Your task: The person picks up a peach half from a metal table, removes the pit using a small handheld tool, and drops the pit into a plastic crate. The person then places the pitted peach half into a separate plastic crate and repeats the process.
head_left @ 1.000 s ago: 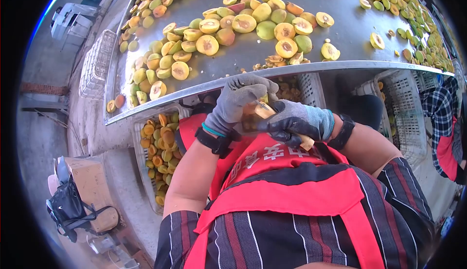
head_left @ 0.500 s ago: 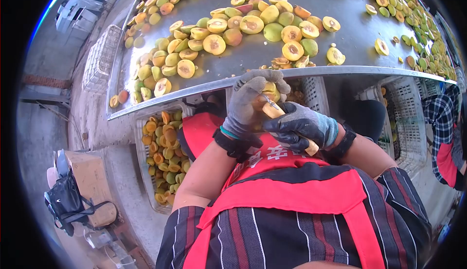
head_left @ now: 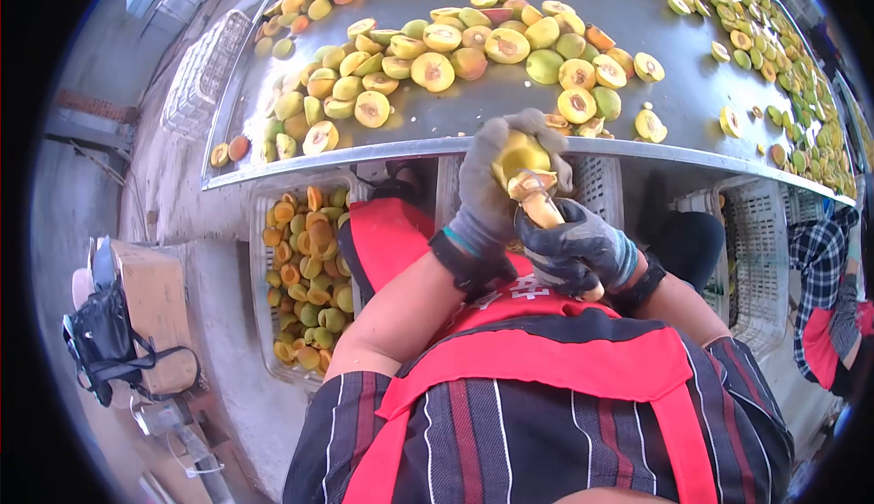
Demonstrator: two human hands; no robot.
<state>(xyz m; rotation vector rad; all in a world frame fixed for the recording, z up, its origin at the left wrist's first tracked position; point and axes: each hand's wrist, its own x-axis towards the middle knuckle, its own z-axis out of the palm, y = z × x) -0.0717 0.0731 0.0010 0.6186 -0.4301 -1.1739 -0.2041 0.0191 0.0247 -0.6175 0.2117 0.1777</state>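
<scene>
My left hand, in a grey work glove, is wrapped round a yellow peach half just past the table's near edge. A smooth hollow shows in its cut face. My right hand, gloved in grey and dark blue, grips the pale wooden handle of a pitting knife. At the tool's metal end, against the lower rim of the fruit, sits a brownish scooped-out piece, seemingly the pit with flesh around it. Peach halves lie heaped on the metal table beyond my hands.
Left of my legs, a white crate holds pitted halves. Other crates stand under the table at right. More fruit covers the table's right side. A co-worker's checked sleeve shows at far right. A cardboard box and black bag stand left.
The peach half has turned so its hollow faces up, and the scooped-out piece now shows on the tool's end. Both hands have shifted slightly right; the view has tilted a little.
</scene>
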